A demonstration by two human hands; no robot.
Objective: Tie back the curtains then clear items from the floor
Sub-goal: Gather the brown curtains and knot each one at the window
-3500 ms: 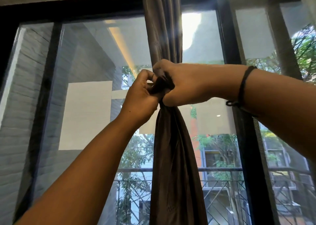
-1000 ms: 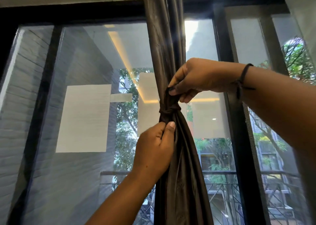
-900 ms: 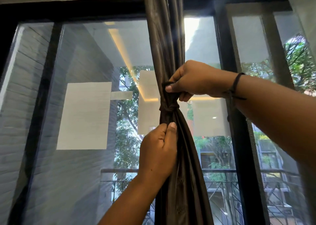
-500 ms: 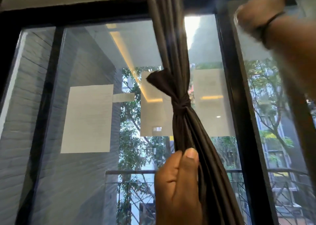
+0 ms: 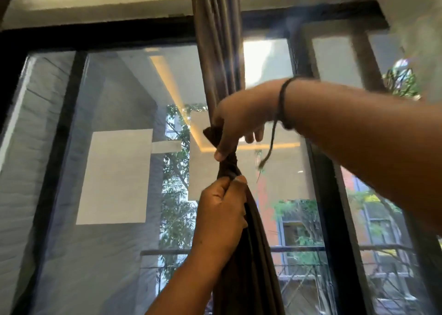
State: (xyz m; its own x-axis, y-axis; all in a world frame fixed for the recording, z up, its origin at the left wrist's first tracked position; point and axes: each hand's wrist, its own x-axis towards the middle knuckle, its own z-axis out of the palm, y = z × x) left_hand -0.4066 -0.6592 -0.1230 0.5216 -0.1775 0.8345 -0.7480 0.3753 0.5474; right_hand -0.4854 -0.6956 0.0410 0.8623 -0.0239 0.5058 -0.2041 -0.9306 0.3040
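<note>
Curtain [image 5: 216, 51], one dark brown panel, hangs gathered before the window [image 5: 119, 171], cinched by one knot [image 5: 229, 165] at mid-height. Both my hands are on it: my right hand [image 5: 239, 120] pinches the fabric tail just above the knot, and my left hand [image 5: 221, 216] grips the bunched folds just below. One dark cord bracelet [image 5: 283, 104] circles my right wrist.

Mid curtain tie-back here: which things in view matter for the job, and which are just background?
Job:
curtain
knot in it
left hand, gripping the curtain below the knot
right hand, pinching the fabric at the knot

Background:
window frame
paper sheet on the glass
wrist cord
balcony railing outside
</note>
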